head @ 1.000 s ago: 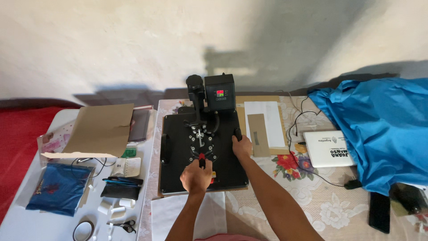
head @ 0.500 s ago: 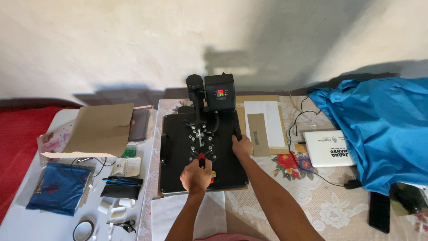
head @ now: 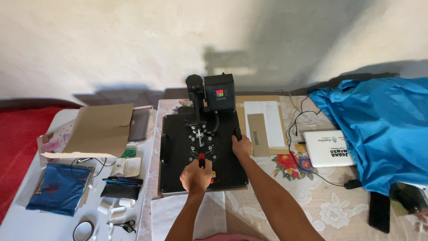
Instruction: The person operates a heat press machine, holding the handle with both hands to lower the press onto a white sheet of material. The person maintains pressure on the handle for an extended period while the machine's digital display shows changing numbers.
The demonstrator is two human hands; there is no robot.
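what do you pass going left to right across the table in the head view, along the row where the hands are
folded blue shirt → black pouch → left hand on the black heat press handle → right hand at the press's right edge → white laptop → blue cloth

A blue cloth (head: pixel 379 129) lies heaped at the right end of the flowered tablecloth (head: pixel 312 196). A white laptop (head: pixel 329 148) sits just beside it, with a black cable (head: pixel 294 129) running near. A black phone (head: pixel 380 205) lies at the lower right. A white sheet (head: pixel 265 122) and a brown strip (head: pixel 257 134) rest on a cardboard piece. At the left, a brown cardboard sheet (head: pixel 100 129) leans over clutter; below it lie a folded blue shirt (head: pixel 58 187), a black pouch (head: pixel 120 191), scissors (head: pixel 125 225) and a tape roll (head: pixel 83 231). A red cloth (head: pixel 18 147) covers the far left.
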